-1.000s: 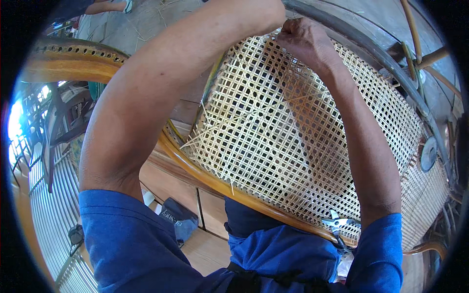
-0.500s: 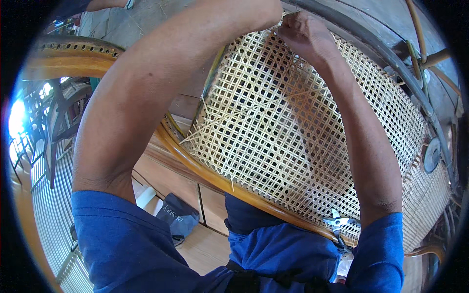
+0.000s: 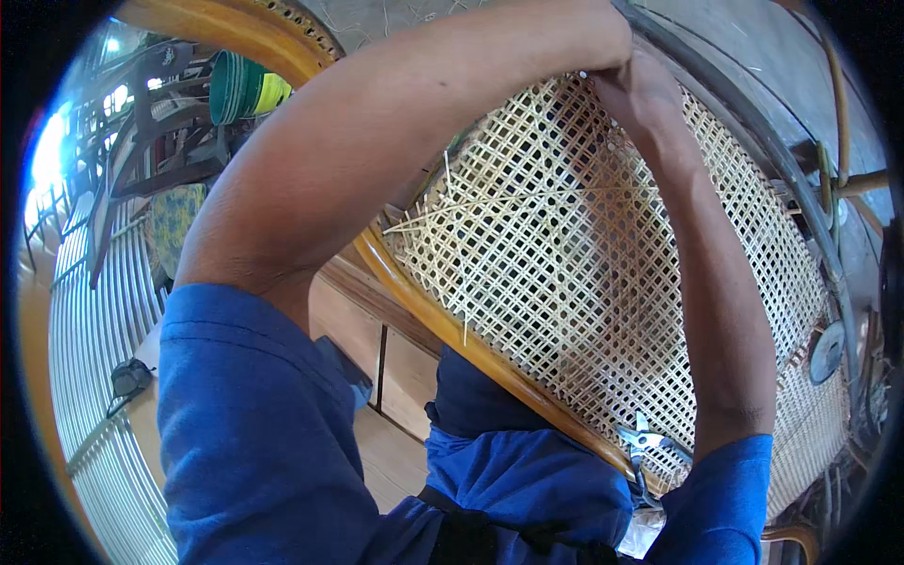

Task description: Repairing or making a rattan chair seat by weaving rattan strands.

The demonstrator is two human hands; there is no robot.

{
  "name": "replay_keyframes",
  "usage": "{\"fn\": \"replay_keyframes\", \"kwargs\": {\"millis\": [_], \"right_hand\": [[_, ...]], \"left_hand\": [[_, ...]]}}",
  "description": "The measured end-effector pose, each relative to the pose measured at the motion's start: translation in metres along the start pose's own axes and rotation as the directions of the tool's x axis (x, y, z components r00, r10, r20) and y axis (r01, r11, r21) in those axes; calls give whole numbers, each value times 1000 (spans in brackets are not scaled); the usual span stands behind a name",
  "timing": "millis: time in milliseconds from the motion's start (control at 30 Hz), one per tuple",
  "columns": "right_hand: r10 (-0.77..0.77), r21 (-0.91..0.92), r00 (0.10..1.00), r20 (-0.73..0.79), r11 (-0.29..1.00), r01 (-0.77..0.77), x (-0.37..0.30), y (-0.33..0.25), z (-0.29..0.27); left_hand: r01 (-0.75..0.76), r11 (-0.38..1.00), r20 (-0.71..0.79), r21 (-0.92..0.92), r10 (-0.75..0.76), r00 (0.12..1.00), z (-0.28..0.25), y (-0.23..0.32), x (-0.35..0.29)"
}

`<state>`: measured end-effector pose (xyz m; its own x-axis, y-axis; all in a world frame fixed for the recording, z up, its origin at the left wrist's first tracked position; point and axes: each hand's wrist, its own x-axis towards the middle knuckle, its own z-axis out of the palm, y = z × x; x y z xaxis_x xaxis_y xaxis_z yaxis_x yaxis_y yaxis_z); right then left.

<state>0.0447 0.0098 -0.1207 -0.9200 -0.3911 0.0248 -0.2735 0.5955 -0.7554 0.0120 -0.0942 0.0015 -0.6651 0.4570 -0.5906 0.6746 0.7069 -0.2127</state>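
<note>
A cane webbing panel (image 3: 546,254) of pale open weave is set in a curved, varnished wooden frame (image 3: 443,325). Loose cane strands stick out along its near left edge. At the panel's far edge my left hand (image 3: 607,38) bends over the rim, its fingers hidden at the top of the picture. My right hand (image 3: 650,89) is beside and partly behind it, closed against the same edge; what its fingers grip cannot be made out. Near my right elbow, metal hand shears (image 3: 645,439) lie with blades spread on the weave, their dark handles over the frame.
A dark curved rail (image 3: 753,118) runs beyond the panel, with a grey disc (image 3: 827,353) at the right. Another wooden frame with a row of holes (image 3: 273,28) stands at upper left. Behind it are a green bucket (image 3: 235,89) and dark chair parts (image 3: 141,160).
Both hands have moved a little to the right along the far edge, and my left wrist now covers more of my right hand. My view has shifted left, bringing the green bucket in.
</note>
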Motion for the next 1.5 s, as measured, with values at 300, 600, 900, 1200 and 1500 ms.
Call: {"fn": "replay_keyframes", "kwargs": {"millis": [300, 600, 900, 1200, 1500], "right_hand": [[-228, 384, 925, -304, 859, 338, 5, 41, 14], [-265, 128, 955, 132, 960, 249, 25, 22, -23], [-111, -280, 957, 267, 941, 187, 51, -7, -35], [-157, 589, 977, 147, 807, 41, 7, -54, -63], [22, 335, 994, 111, 940, -58, -4, -22, -17]], "left_hand": [[143, 961, 263, 236, -205, 943, -40, 21, -1], [-238, 970, -604, -52, 160, 781, -5, -41, -103], [256, 963, -191, 83, -237, 953, -29, -32, -115], [358, 928, -18, 100, -358, 933, -74, -7, -92], [36, 999, -20, -4, -36, 999, -33, -27, -48]]}}
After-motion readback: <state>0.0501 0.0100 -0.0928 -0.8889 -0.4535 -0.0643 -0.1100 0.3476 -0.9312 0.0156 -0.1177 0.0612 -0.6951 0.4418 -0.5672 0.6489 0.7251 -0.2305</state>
